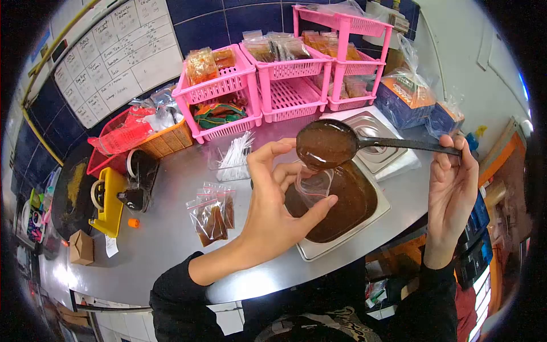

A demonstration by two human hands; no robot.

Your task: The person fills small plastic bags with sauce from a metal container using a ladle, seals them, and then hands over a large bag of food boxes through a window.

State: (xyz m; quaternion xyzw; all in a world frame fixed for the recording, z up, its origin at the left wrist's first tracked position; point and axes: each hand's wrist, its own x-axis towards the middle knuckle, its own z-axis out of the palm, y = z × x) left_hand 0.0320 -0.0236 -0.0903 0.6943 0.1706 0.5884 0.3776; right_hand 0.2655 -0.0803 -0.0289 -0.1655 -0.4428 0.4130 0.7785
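Note:
My right hand (453, 179) grips the end of a black ladle (393, 142) by its long handle. Brown sauce (326, 143) fills the ladle's bowl, which is tilted over a small clear zip bag (313, 185). Between thumb and fingers, my left hand (279, 199) holds that bag with its mouth up, just under the bowl. Below both is a steel pan (373, 219) of the same dark brown sauce. Left of my left hand, several filled zip bags (212, 215) lie on the steel table.
Pink racks (290, 100) with filled bags stand along the wall. A clear box of white sticks (233, 157) sits behind my left hand. A steel lid (370, 137) lies behind the pan. On the left are a yellow tape dispenser (108, 205) and an orange basket (171, 139).

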